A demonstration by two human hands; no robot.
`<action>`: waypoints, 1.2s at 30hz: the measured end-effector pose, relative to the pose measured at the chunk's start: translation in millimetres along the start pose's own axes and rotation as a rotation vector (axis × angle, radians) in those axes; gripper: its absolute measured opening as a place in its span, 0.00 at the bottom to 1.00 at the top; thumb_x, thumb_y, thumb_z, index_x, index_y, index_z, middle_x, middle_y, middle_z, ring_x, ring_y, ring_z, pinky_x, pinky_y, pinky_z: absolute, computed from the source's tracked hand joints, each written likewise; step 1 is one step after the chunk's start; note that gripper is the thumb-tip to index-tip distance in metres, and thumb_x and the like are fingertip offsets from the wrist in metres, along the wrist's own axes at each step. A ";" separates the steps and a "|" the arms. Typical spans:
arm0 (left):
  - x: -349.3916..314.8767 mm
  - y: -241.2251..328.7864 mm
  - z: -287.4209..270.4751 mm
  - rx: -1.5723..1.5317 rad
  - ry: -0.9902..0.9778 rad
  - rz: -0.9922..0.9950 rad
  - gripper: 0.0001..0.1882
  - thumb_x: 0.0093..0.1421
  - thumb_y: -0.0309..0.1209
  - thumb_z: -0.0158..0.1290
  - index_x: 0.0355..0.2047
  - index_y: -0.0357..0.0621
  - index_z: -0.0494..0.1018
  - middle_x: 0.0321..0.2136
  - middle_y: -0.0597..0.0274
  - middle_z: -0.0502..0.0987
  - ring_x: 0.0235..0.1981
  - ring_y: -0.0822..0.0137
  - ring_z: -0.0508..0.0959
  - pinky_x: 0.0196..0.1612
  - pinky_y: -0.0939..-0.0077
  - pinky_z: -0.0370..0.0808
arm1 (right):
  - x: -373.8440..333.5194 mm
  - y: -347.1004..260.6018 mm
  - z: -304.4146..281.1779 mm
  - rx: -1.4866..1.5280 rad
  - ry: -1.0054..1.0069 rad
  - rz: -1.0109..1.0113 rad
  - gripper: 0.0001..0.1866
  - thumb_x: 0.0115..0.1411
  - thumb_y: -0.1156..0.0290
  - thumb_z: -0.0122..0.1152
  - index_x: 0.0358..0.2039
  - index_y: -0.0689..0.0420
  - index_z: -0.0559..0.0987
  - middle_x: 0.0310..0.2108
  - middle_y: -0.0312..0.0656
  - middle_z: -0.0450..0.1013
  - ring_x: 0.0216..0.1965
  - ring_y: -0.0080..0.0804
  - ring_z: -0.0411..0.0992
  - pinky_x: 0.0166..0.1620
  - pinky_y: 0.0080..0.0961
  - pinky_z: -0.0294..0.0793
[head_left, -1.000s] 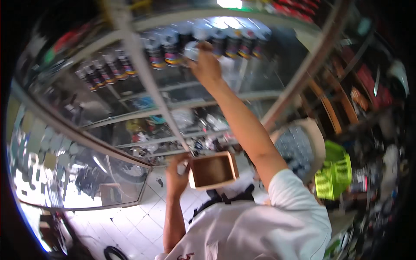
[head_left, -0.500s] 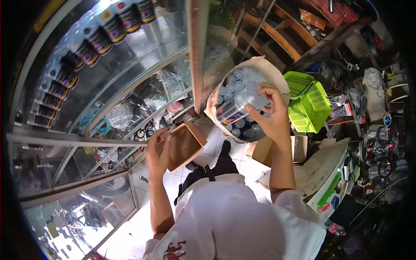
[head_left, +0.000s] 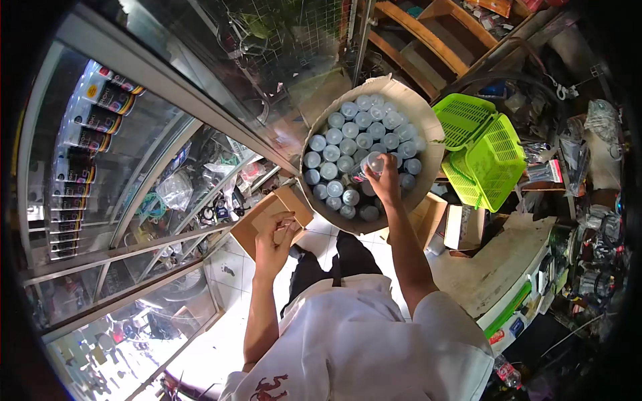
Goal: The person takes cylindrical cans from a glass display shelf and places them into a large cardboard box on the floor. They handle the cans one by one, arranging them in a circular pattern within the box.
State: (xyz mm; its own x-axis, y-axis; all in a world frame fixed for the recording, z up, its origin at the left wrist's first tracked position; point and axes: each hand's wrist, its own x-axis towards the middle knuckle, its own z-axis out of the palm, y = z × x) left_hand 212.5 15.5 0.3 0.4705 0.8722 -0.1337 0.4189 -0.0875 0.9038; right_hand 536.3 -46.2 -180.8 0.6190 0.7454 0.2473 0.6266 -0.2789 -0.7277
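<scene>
A large round cardboard drum stands ahead of me, packed with several upright spray cans with clear domed caps. My right hand reaches over its near right part, with fingers and thumb around the capped end of a spray can. That can's lower part is hard to make out among the others. My left hand is raised over an open brown cardboard box, its fingers loosely bent and nothing visible in them.
At left, a glass display case holds a row of spray cans. Green plastic baskets sit right of the drum. Open cartons and a worn bench top lie nearer. Wooden shelving stands behind.
My view has turned toward the drum. My right hand has lowered the can from above the drum down among the others. My left hand's fingers have bent in a little more.
</scene>
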 end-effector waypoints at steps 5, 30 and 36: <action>3.8 7.1 29.0 -0.048 0.009 -0.070 0.11 0.66 0.24 0.57 0.48 0.35 0.76 0.43 0.55 0.82 0.45 0.65 0.83 0.50 0.70 0.80 | 19.7 20.5 -3.0 0.039 -0.087 -0.054 0.28 0.54 0.64 0.73 0.50 0.57 0.67 0.47 0.53 0.67 0.49 0.57 0.70 0.48 0.47 0.75; 10.8 -10.0 70.5 0.086 -0.118 -0.137 0.12 0.66 0.27 0.58 0.48 0.40 0.77 0.43 0.55 0.83 0.45 0.63 0.83 0.50 0.66 0.79 | -75.9 57.8 89.2 -0.508 -0.343 -0.055 0.22 0.63 0.57 0.64 0.51 0.60 0.75 0.73 0.47 0.52 0.75 0.50 0.46 0.71 0.65 0.46; 16.6 -21.4 83.4 0.122 -0.175 -0.093 0.13 0.65 0.28 0.59 0.49 0.41 0.76 0.40 0.55 0.83 0.44 0.61 0.84 0.50 0.67 0.79 | -81.4 59.2 101.1 -0.497 -0.345 0.101 0.22 0.64 0.58 0.63 0.53 0.58 0.74 0.76 0.40 0.46 0.76 0.48 0.44 0.71 0.65 0.44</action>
State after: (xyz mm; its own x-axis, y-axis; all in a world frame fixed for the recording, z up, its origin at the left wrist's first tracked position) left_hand 276.1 -8.3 -55.1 0.5482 0.7837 -0.2921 0.5529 -0.0775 0.8296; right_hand 475.2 -62.1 -308.7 0.5498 0.8304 -0.0896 0.7701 -0.5456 -0.3306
